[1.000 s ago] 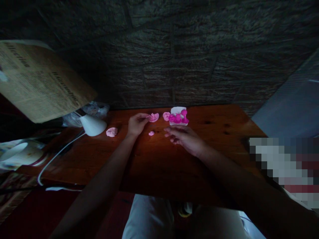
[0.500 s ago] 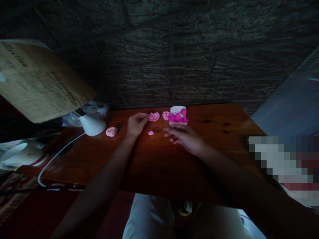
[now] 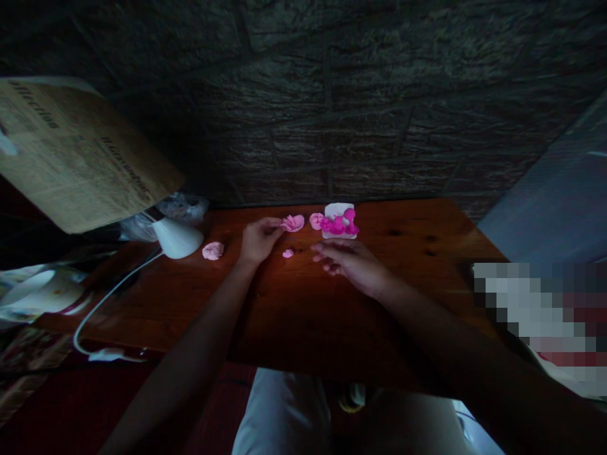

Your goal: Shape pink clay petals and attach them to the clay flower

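My left hand [image 3: 260,240] is closed, its thumb and fingertips pinching the left edge of a pink flower with ruffled petals [image 3: 294,223]. A little to the right, my right hand [image 3: 353,264] is held over the table with fingers loosely bent and apart, and nothing shows in it. Between the hands, on the wood, lies a small pink lump [image 3: 288,253]. Behind my right hand are a pink rosette [image 3: 317,221] and several bright magenta pieces [image 3: 338,224] on a white square sheet or tray [image 3: 337,207]. What the pink pieces are made of I cannot tell.
A pale pink crumpled piece [image 3: 213,251] lies at the left, beside a white lamp base [image 3: 177,239] with a newsprint shade [image 3: 90,158] and white cord [image 3: 102,300]. Clear plastic [image 3: 183,207] sits behind it. A dark stone-patterned wall [image 3: 294,107] backs the wooden table [image 3: 303,309].
The view has shifted very slightly. My left hand still holds the flower, whose petals look turned a little; my right hand has hardly moved.
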Demonstrator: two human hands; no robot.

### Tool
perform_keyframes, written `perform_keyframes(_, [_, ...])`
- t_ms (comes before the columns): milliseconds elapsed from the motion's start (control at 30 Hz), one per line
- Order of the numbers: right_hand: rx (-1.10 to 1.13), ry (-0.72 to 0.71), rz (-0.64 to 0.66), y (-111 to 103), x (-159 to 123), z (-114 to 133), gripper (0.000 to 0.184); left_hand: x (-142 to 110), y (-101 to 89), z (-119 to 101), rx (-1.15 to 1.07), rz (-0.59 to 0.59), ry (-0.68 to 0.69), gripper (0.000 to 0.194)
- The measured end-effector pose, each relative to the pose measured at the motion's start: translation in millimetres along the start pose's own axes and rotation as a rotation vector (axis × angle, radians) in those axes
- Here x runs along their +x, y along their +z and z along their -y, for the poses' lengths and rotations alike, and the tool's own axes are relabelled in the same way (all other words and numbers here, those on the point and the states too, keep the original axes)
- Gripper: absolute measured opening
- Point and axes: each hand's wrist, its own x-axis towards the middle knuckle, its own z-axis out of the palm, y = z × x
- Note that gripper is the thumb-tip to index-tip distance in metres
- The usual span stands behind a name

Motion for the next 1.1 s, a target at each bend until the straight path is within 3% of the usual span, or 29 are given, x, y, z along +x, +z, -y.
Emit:
perform_keyframes(633, [-0.024, -0.039, 0.03, -2.9, 1.4, -4.0, 0.021, -0.7, -0.2, 1.3, 0.032, 0.009, 0.005, 0.01])
perform_keyframes(1100, [-0.056, -0.042, 0.027, -2.3, 0.9, -3.5, 0.02, 2.4, 2.6, 4.8, 0.057, -0.065, -0.028, 0.013])
